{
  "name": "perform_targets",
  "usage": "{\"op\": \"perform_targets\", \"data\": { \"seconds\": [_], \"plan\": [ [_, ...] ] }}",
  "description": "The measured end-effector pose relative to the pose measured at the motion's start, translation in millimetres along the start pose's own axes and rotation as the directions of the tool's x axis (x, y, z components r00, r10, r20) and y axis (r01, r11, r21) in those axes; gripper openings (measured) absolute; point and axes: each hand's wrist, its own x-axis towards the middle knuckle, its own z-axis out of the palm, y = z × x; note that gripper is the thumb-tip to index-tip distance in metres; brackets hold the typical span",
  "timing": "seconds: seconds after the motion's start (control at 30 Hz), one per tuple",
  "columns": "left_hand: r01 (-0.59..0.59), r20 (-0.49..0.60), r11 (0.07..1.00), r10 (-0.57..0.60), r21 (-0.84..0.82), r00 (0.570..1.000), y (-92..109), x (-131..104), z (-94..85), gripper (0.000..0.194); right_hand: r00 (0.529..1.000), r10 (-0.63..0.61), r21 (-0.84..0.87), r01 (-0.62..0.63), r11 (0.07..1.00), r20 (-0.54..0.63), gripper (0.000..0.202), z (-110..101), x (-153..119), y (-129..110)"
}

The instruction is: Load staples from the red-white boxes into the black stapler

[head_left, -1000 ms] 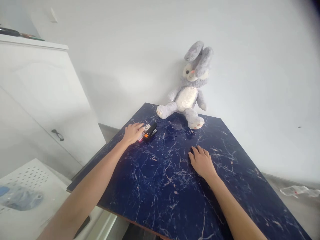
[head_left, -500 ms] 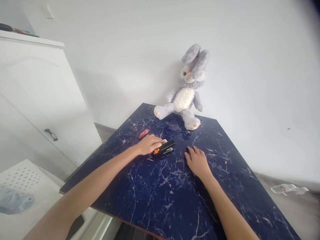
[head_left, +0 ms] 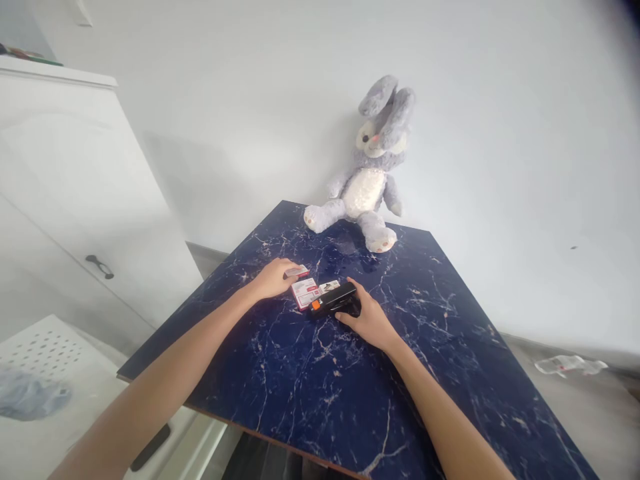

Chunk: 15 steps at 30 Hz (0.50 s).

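Note:
A black stapler (head_left: 332, 300) with an orange patch lies on the dark blue marbled table (head_left: 300, 380). My right hand (head_left: 369, 316) has its thumb and fingers round the stapler's right end. Left of the stapler is a red and white box (head_left: 304, 292), partly under it, and a small white item (head_left: 329, 287) lies behind it. My left hand (head_left: 276, 278) is closed on a smaller red and white box (head_left: 298, 271), just behind the first one.
A grey plush rabbit (head_left: 367, 190) sits at the table's back edge against the wall. A white cabinet (head_left: 75, 173) stands at the left, with a perforated white surface (head_left: 45, 343) below it. Clear plastic (head_left: 570, 365) lies on the floor at right.
My left hand has moved left off the stapler to the small red box, uncovering the larger box. My right hand has moved left and closed round the stapler's end.

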Motion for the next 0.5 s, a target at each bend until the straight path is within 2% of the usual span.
{"op": "perform_targets", "data": {
  "seconds": [0.13, 0.3, 0.43, 0.5],
  "plan": [
    [-0.039, 0.139, 0.987, 0.062, -0.159, 0.988, 18.9, -4.5, -2.8, 0.037, 1.000, 0.002, -0.026, -0.001, 1.000, 0.030, 0.073, -9.9, -2.1, 0.0],
    [-0.144, 0.085, 0.986, 0.151, -0.087, 0.985, 35.1, -15.6, -9.8, 0.038, 0.997, 0.022, -0.088, -0.015, 0.996, 0.076, 0.069, -21.0, -5.1, -2.2],
    [-0.264, 0.108, 0.963, 0.269, -0.058, 0.957, 44.4, -18.1, -10.2, 0.034, 0.993, 0.014, -0.072, -0.006, 0.997, 0.117, 0.055, -28.6, -10.0, -7.5],
    [-0.272, 0.115, 0.961, 0.276, -0.053, 0.954, 45.1, -16.8, -8.8, 0.033, 0.991, 0.021, -0.072, -0.012, 0.997, 0.130, 0.052, -31.9, -12.9, -9.3]
  ]
}}
